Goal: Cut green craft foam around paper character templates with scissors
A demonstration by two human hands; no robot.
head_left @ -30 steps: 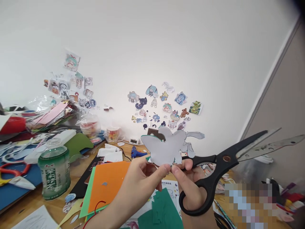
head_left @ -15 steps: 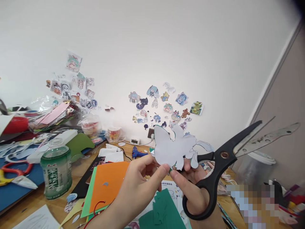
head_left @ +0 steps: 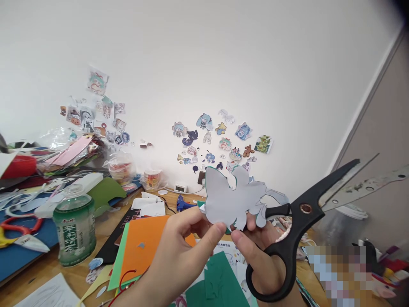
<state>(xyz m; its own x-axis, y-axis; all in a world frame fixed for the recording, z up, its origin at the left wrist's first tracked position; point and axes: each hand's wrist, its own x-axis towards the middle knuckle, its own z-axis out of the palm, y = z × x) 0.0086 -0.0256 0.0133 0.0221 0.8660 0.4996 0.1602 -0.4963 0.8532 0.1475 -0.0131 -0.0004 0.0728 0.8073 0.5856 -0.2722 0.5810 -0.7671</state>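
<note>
Both hands are raised close together. The left hand (head_left: 187, 249) pinches with thumb and forefinger, wrist bent upward. The right hand (head_left: 260, 253) curls its fingers closed, forefinger extended toward the left thumb.

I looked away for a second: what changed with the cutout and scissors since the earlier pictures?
The paper cutout was turned and shifted rightward, its wider lobe now upright. Both the left hand and right hand still pinch its lower edge. The black scissors remain open in the right hand, barely moved.
</note>
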